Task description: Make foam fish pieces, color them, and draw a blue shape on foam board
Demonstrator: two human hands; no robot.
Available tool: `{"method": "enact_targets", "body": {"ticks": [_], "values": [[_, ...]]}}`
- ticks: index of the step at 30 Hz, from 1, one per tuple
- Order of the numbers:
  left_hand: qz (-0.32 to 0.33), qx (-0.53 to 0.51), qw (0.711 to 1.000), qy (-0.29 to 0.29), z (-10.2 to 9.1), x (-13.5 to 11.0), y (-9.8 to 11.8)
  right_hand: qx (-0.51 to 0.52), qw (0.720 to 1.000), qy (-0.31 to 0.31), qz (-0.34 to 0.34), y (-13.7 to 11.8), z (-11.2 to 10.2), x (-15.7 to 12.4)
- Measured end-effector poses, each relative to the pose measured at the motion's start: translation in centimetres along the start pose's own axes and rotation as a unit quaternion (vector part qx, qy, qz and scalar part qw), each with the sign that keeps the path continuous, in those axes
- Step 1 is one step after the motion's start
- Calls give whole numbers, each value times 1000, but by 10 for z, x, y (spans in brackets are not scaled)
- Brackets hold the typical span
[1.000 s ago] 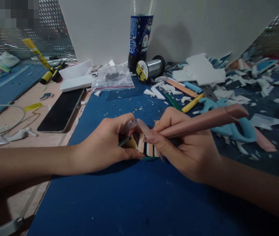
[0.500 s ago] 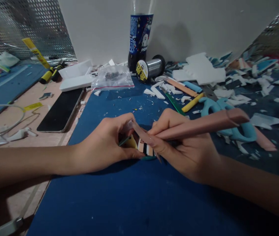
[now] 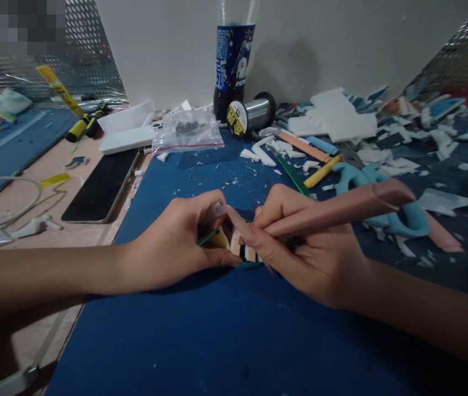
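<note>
My left hand (image 3: pixel 176 242) is closed around a small striped piece (image 3: pixel 250 253) low over the blue mat. The piece has peach, black and white bands, a yellow part and a dark green lower edge; my fingers hide much of it. In my right hand (image 3: pixel 316 256), a long dusky-pink strip (image 3: pixel 341 208) is pinched like a pen, its broad end pointing up and right. A thin pale-pink band (image 3: pixel 238 223) curves from my left fingers to my right thumb. Whether it joins the strip I cannot tell.
Light-blue scissors (image 3: pixel 391 220) lie right of my right hand. Behind are a wire spool (image 3: pixel 254 116), a cola bottle (image 3: pixel 234 66), a zip bag (image 3: pixel 188 132) and foam scraps (image 3: pixel 337 118). A black phone (image 3: pixel 99 187) lies to the left.
My right fingertips and the pink strip have shifted very slightly at the striped piece, the strip's broad end a little to the left. My left hand stays put.
</note>
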State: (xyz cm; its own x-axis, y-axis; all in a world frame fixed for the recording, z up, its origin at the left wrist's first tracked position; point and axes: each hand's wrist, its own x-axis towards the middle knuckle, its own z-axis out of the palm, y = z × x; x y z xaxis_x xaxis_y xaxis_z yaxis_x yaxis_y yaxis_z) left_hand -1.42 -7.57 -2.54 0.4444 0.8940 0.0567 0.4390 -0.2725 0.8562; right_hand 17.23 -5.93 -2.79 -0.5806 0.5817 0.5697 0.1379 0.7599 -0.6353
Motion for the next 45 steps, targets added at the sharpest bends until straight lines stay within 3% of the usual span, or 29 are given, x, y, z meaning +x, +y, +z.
{"method": "enact_targets", "body": {"ticks": [5,15,23,36,45], "values": [[-4,-6,1000,2,0,0,1,29,999,27,-1,-5,0,4],[-2,-22,1000,-4,0,-1,0,14,1000,-15,2,-1,-1,1],[5,-21,1000,3,3,0,-2,119,980,150,51,-4,2,-1],[-6,-34,999,-10,6,0,1,77,985,154,7,-3,3,-3],[-18,5,1000,-9,2,-1,10,-25,973,226,27,-11,-1,4]]}}
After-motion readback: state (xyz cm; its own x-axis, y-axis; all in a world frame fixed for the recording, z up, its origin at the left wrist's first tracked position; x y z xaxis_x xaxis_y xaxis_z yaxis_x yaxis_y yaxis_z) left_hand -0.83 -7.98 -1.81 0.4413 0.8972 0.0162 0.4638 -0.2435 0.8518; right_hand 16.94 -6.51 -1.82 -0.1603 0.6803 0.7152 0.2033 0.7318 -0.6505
